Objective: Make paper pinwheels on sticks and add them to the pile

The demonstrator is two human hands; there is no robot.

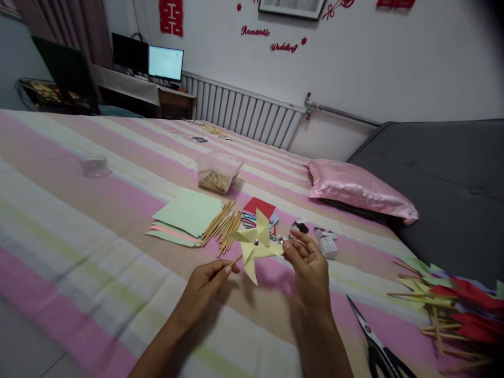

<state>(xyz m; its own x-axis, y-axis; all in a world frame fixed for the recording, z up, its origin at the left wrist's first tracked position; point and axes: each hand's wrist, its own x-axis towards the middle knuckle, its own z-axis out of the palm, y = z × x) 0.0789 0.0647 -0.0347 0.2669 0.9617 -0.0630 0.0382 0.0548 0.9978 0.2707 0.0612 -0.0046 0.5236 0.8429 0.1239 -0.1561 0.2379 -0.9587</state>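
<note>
A pale yellow paper pinwheel (250, 250) with a small shiny pin at its centre is held up over the bed. My left hand (212, 283) pinches its thin wooden stick between thumb and fingers. On the other side, my right hand (309, 268) has thumb and fingertips closed at the tip of one paper blade. Just beyond the pinwheel lie loose wooden sticks (221, 226) and a stack of small coloured paper squares (259, 209) with a red one on top. Small shiny pins (280, 240) lie partly hidden behind the right fingers.
Larger green sheets (189, 210) lie left of the sticks. Behind is a clear plastic box (219, 173) holding small sticks. Scissors (372, 336) and a pile of finished pinwheels (452, 304) lie at right. A pink pillow (358, 189) and a small white box (326, 244) are farther back.
</note>
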